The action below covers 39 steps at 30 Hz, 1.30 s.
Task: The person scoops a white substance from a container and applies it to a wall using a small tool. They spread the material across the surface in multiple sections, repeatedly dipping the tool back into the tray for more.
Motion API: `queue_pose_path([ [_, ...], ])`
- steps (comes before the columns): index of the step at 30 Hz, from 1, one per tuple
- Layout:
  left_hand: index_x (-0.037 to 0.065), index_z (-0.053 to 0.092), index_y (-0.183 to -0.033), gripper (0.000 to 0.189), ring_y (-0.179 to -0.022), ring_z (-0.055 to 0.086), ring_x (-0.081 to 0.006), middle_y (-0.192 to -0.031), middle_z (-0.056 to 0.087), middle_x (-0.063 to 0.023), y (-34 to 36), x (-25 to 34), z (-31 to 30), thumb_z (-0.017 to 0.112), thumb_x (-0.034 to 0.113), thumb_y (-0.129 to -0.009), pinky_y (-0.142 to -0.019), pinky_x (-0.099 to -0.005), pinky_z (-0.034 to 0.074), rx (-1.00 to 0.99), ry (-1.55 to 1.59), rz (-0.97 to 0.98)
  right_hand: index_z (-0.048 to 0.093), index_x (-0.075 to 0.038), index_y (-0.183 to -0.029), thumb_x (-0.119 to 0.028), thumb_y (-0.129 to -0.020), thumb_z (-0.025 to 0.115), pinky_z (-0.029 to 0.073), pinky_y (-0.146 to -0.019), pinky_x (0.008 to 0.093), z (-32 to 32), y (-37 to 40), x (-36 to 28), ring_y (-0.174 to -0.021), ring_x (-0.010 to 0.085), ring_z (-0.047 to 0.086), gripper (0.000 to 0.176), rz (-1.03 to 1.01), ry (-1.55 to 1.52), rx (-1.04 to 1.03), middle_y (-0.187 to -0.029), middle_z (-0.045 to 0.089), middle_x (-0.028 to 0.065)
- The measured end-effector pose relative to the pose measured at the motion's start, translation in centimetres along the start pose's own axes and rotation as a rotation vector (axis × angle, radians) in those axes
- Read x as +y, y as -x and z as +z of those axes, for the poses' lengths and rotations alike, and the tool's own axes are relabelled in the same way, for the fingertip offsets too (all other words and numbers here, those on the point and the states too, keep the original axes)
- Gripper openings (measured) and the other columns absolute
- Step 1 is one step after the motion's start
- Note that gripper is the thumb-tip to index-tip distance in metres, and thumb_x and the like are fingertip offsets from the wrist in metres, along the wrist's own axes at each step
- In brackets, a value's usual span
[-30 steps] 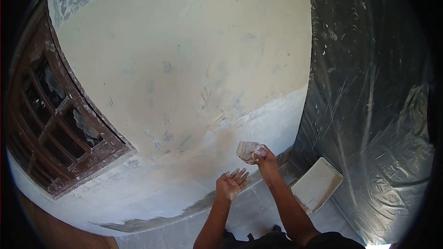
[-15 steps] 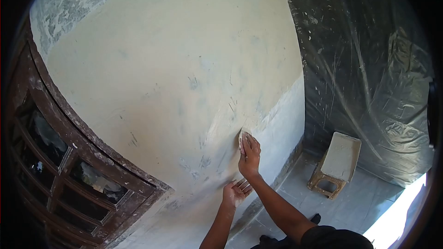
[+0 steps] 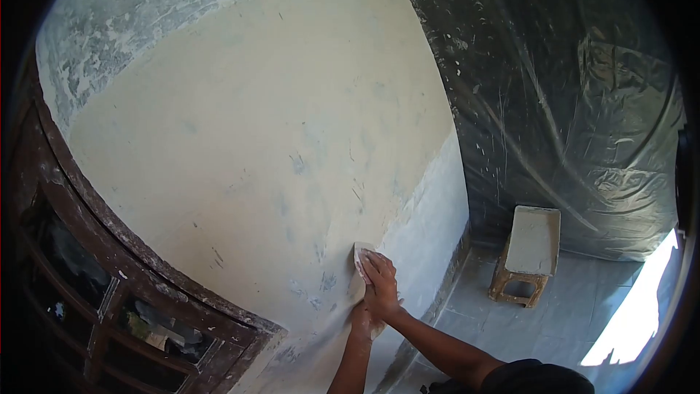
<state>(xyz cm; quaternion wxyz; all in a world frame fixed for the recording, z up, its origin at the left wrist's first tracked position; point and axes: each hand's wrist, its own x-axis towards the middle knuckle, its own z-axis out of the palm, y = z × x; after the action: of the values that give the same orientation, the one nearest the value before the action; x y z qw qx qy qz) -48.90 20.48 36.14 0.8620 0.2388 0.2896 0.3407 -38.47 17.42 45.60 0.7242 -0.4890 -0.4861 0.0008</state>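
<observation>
My right hand (image 3: 380, 288) is closed around a flat putty scraper (image 3: 360, 254), its pale, putty-smeared blade against the plastered wall (image 3: 255, 124). Just below is my left hand (image 3: 362, 317), palm smeared with putty, partly covered by my right hand and wrist. What shows of its fingers looks stretched out past the right wrist, and I see no tool in it. Cream filler coats the middle of the wall, with grey scuffs and short dark scratches. Toward the lower right the surface turns whiter.
A shallow tray (image 3: 534, 237) of pale putty rests on a smeared stool (image 3: 503, 288) at right. Dark plastic sheeting (image 3: 539, 87) hangs behind it. At lower left is a brown wooden frame with glass panes (image 3: 157, 328). Grey tiles (image 3: 481, 328) cover the floor.
My right hand and the scraper have moved down and slightly left along the wall, to just above my left hand, now partly covering it. The view has shifted a little.
</observation>
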Motion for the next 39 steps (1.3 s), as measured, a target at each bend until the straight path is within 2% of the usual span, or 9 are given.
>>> queue_pose_path([
  [8,-0.008,0.044,-0.123,0.041,-0.12,0.052,-0.0387,-0.128,0.052,-0.0251,2.0,1.3,3.6,0.045,0.022,-0.094,-0.101,-0.0572,0.04,0.103,0.033,-0.117,0.056,-0.003,-0.129,0.017,-0.075,0.05,0.04,-0.1,0.0414,-1.2,-9.5,2.3,-0.115,0.036,0.051,0.058,-0.016,0.091,0.23,-0.126,0.058,0.0162],
  [15,-0.01,0.04,-0.124,0.043,-0.128,0.042,-0.0498,-0.133,0.046,-0.033,0.0,0.4,2.1,0.042,0.02,-0.092,-0.107,-0.0567,0.034,0.148,-0.082,0.055,0.06,-0.003,-0.125,0.013,-0.077,0.051,0.034,-0.105,0.0415,-2.4,0.8,-1.8,-0.12,0.035,0.05,0.051,-0.118,-0.107,-0.169,-0.128,0.058,0.0144],
  [18,-0.011,0.039,-0.124,0.044,-0.129,0.039,-0.0516,-0.134,0.044,-0.0346,2.0,0.9,3.2,0.041,0.02,-0.092,-0.108,-0.0561,0.034,0.236,-0.158,0.064,0.059,-0.001,-0.124,0.015,-0.076,0.048,0.037,-0.104,0.0396,-4.1,-5.1,1.5,-0.119,0.0344,0.052,0.052,-0.057,-0.01,0.107,-0.126,0.06,0.0156],
  [21,-0.012,0.039,-0.122,0.046,-0.131,0.038,-0.0507,-0.138,0.041,-0.0348,3.0,1.3,4.0,0.04,0.024,-0.093,-0.108,-0.0565,0.033,0.071,0.013,-0.055,0.059,-0.004,-0.126,0.015,-0.078,0.049,0.039,-0.101,0.0426,-4.5,-8.7,5.8,-0.116,0.0368,0.051,0.053,0.047,0.097,0.212,-0.128,0.058,0.0161],
  [28,-0.011,0.043,-0.122,0.044,-0.128,0.041,-0.0512,-0.132,0.048,-0.0327,2.7,0.9,3.4,0.039,0.022,-0.094,-0.108,-0.0577,0.033,0.298,-0.21,0.067,0.062,-0.006,-0.122,0.008,-0.078,0.057,0.035,-0.105,0.0424,-1.3,3.0,2.5,-0.12,0.0334,0.05,0.047,0.031,0.042,-0.059,-0.129,0.057,0.0134],
  [31,-0.006,0.047,-0.121,0.041,-0.123,0.047,-0.0473,-0.127,0.053,-0.0282,1.8,1.0,0.9,0.04,0.024,-0.095,-0.106,-0.058,0.035,0.241,-0.238,0.104,0.061,-0.003,-0.122,0.012,-0.077,0.053,0.038,-0.104,0.0427,-3.3,1.8,3.0,-0.118,0.0353,0.054,0.048,0.006,-0.047,0.028,-0.126,0.061,0.0161],
  [34,-0.006,0.048,-0.121,0.042,-0.12,0.051,-0.0412,-0.128,0.053,-0.0252,2.9,1.5,2.5,0.044,0.026,-0.094,-0.103,-0.0536,0.039,0.045,-0.005,-0.122,0.057,0.0,-0.127,0.016,-0.075,0.049,0.038,-0.105,0.0427,-3.9,-4.4,5.5,-0.118,0.0398,0.052,0.055,0.081,0.072,0.232,-0.127,0.059,0.0191],
  [37,-0.006,0.047,-0.123,0.043,-0.118,0.053,-0.0379,-0.128,0.053,-0.026,3.0,1.2,2.7,0.043,0.026,-0.094,-0.102,-0.0533,0.04,0.013,-0.024,-0.109,0.055,-0.002,-0.131,0.014,-0.079,0.05,0.035,-0.108,0.0411,-1.5,-4.1,6.5,-0.127,0.0381,0.046,0.054,0.129,0.065,0.178,-0.133,0.055,0.0176],
  [39,-0.005,0.052,-0.116,0.039,-0.123,0.05,-0.0395,-0.129,0.053,-0.0254,2.2,1.0,1.8,0.043,0.026,-0.095,-0.104,-0.0556,0.037,0.279,-0.128,-0.069,0.053,-0.004,-0.133,0.012,-0.082,0.053,0.032,-0.11,0.0393,0.7,-0.1,4.6,-0.134,0.0344,0.038,0.054,0.17,-0.012,0.117,-0.138,0.052,0.0149],
])
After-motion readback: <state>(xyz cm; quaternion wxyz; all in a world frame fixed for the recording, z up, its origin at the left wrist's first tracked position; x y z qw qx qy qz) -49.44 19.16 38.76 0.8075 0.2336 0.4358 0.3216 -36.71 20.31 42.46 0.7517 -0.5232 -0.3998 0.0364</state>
